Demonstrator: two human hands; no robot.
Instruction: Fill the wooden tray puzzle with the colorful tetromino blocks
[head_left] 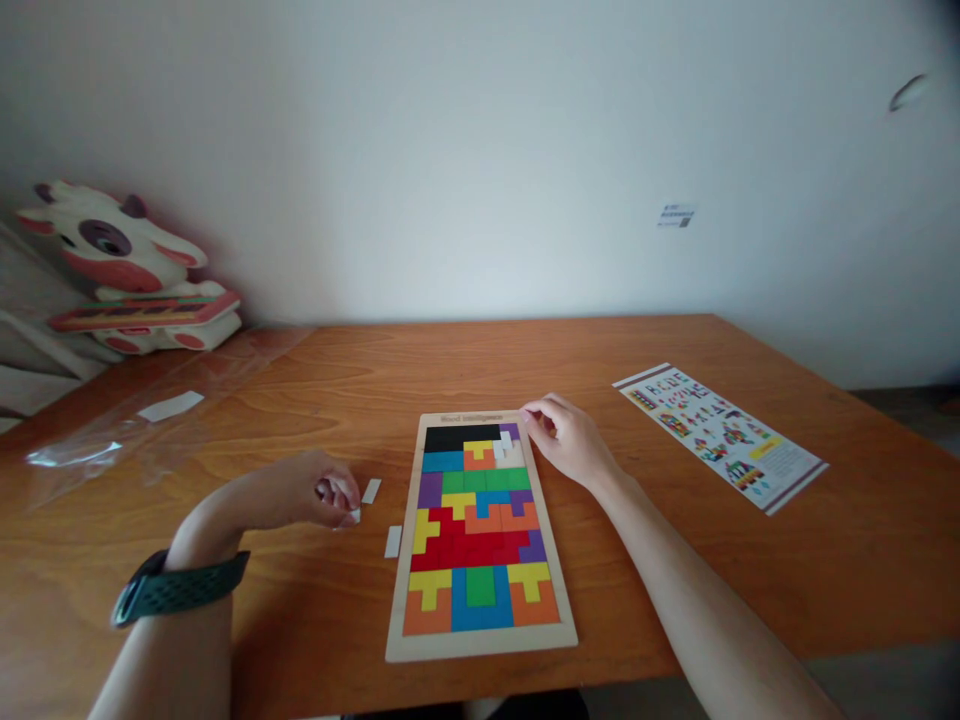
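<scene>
A wooden block-puzzle board [480,648] lies in front of me, filled with coloured pieces. Black pieces [461,438] run along its top, red ones [472,548] across the lower middle. Near the upper right, small white pieces [501,446] lie by a bare patch of the tray. To the left of the board, my left hand [321,490] is closed, pinching a small white piece [355,516] low over the table. Loose white pieces [372,490] lie beside it and at the board's left edge. My right hand [570,440] pinches the board's upper right corner.
A printed pattern sheet [724,435] lies to the right on the wooden table [480,365]. At the back left stands a cow-shaped toy keyboard [142,315], with a clear plastic bag [112,440] in front of it. Behind the table is a white wall [480,160].
</scene>
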